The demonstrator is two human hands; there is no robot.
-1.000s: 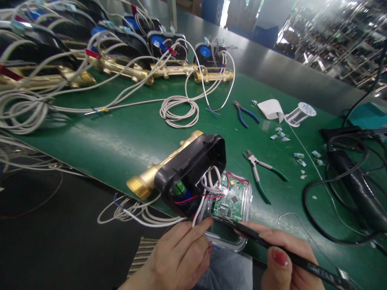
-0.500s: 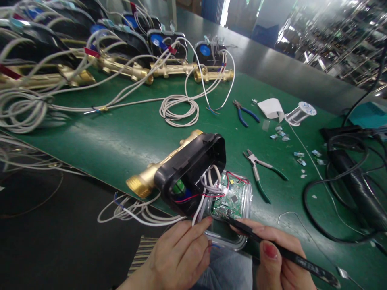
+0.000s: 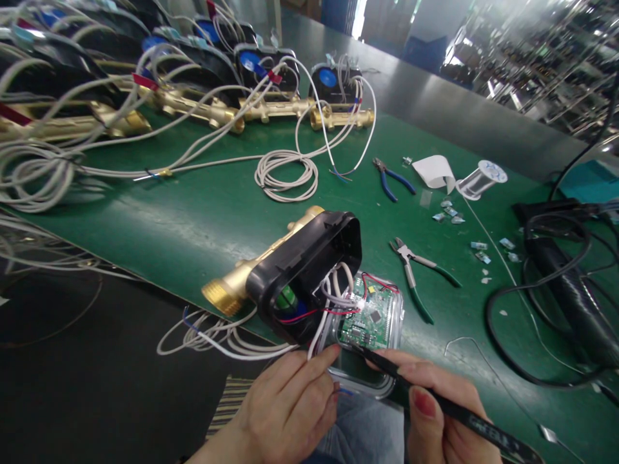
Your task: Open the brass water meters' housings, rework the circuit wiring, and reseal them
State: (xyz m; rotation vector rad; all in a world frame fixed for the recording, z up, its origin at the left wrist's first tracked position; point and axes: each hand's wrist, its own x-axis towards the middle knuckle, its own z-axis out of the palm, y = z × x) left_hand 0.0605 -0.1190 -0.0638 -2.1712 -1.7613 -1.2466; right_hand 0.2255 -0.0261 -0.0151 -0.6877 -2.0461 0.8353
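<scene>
My right hand (image 3: 445,399) grips black tweezers (image 3: 457,409), their tips at the lower edge of a green circuit board (image 3: 374,319). The board sits in a clear plastic cover (image 3: 377,386). My left hand (image 3: 290,403) lies at the cover's left side, index fingertip near the board's lower corner and fingers close together by white cables (image 3: 316,335); whatever they pinch is hidden. Behind it tilts an open black housing (image 3: 309,258) on a brass pipe body (image 3: 236,287). Grey, red and black wires run from the housing to the board.
Green-handled cutters (image 3: 411,270) and blue-handled cutters (image 3: 387,177) lie on the green table (image 3: 159,212). A solder spool (image 3: 483,180), small clear pieces (image 3: 449,211) and a black cable (image 3: 493,348) are at right. Several brass-bodied meters (image 3: 275,109) with coiled cables line the back left.
My right hand and the tweezers have shifted slightly left, with the tips still at the board's lower edge. My left hand stays nearly in place.
</scene>
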